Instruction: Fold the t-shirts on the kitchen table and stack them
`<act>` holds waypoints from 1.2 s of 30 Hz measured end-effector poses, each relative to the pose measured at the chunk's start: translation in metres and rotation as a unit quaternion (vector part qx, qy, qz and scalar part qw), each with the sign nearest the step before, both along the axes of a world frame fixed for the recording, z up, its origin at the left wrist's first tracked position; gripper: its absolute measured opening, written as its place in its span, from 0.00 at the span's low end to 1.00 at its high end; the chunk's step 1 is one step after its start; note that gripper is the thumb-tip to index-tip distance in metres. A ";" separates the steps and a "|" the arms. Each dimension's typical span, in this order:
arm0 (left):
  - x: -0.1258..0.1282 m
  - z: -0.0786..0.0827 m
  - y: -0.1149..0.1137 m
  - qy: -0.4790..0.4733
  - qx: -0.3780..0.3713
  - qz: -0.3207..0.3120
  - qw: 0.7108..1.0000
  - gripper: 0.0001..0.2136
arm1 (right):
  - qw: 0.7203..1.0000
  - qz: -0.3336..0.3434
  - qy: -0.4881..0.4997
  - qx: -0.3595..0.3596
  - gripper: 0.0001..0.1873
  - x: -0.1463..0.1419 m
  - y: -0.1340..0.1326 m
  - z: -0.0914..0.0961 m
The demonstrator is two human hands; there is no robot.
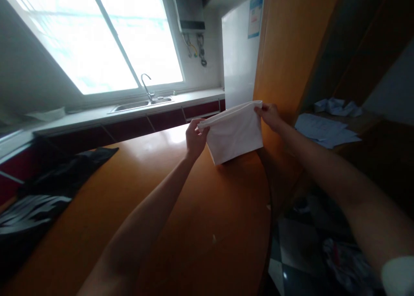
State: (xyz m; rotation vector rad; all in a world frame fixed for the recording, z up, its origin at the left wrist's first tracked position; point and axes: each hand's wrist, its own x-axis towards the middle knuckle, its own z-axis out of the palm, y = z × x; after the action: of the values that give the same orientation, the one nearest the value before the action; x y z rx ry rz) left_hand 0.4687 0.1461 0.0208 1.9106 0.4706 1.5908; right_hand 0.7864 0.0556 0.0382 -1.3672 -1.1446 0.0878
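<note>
A plain white cloth (pixel 237 134) hangs upright between my hands over the far right part of the wooden table (pixel 181 192). Along its top edge runs a thicker, hem-like fold. My left hand (pixel 196 138) pinches the top left corner between thumb and fingers. At the top right corner, my right hand (pixel 270 116) grips the edge in the same way, a little higher. The cloth's lower edge is close to the tabletop; whether it touches there I cannot tell. Its far side is hidden.
Dark clothing (pixel 61 175) lies over the table's left side. Behind stands a counter with a sink (pixel 139 104) and tap (pixel 147 87) under a bright window. White papers (pixel 323 128) rest on a surface at right, beside a wooden panel (pixel 291 50). Patterned fabric (pixel 349 266) lies below on the tiled floor.
</note>
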 end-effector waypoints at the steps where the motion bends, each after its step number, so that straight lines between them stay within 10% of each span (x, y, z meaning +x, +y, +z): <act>1: 0.006 0.000 0.004 -0.002 -0.004 -0.001 1.000 0.11 | 1.000 -0.008 0.003 -0.002 0.13 0.004 0.005 0.000; 20: 0.058 -0.071 0.129 0.031 -0.371 0.009 0.928 0.09 | 0.931 -0.194 -0.142 -0.276 0.05 0.021 0.156 -0.057; 29: 0.059 -0.127 0.162 0.153 -0.309 0.087 0.935 0.08 | 0.879 -0.210 -0.192 -0.384 0.14 0.028 0.178 -0.104; 32: 0.058 -0.128 0.162 0.196 -0.300 0.125 0.925 0.13 | 0.859 -0.218 -0.224 -0.405 0.17 0.025 0.176 -0.112; 36: 0.059 -0.110 0.141 0.269 -0.094 0.212 0.935 0.23 | 0.865 -0.232 -0.292 -0.337 0.20 0.014 0.174 -0.119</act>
State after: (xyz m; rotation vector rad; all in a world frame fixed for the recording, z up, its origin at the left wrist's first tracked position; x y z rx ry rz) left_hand 0.5273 0.2874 -0.0891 2.1786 1.2926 1.1735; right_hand 0.8004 0.2301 -0.0804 -2.3809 -1.2934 -0.3298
